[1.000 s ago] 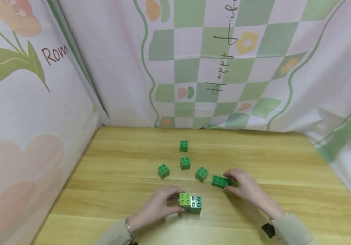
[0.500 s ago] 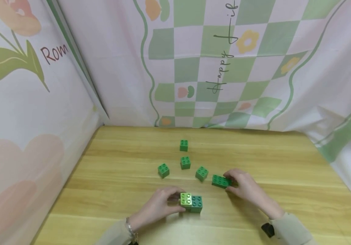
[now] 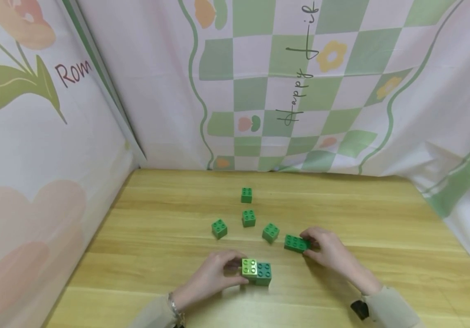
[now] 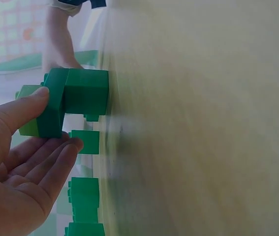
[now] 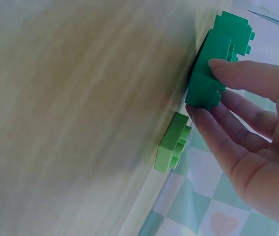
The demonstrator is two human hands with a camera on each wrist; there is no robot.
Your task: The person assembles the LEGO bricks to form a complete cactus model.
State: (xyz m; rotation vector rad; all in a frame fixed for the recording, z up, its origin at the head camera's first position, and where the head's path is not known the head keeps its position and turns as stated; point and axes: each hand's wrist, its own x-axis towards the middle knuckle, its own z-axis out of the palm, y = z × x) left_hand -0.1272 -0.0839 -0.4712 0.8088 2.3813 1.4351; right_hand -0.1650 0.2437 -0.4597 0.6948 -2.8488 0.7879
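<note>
My left hand [image 3: 217, 272] pinches a small stack of toy building bricks between thumb and fingers. A light green brick [image 3: 249, 267] tops its left side, joined to darker green bricks [image 3: 263, 272]. In the left wrist view, the stack's lowest green brick [image 4: 87, 92] stands right at the tabletop. My right hand [image 3: 329, 248] grips one end of a long dark green brick [image 3: 294, 243] on the table, with the thumb on one side and fingers on the other. Beside these fingers, the right wrist view shows a separate light green brick [image 5: 171, 142], mostly hidden from the head view.
Several loose green bricks lie ahead of my hands: one at left [image 3: 219, 228], a middle brick [image 3: 249, 218], a far brick [image 3: 246, 195] and a turned brick [image 3: 270, 232] near the long one. Printed curtains [image 3: 169, 114] border the wooden table [image 3: 169, 196].
The stack in my left hand has shifted very slightly to the right. My right hand keeps its grip on the long dark green brick in nearly the same place.
</note>
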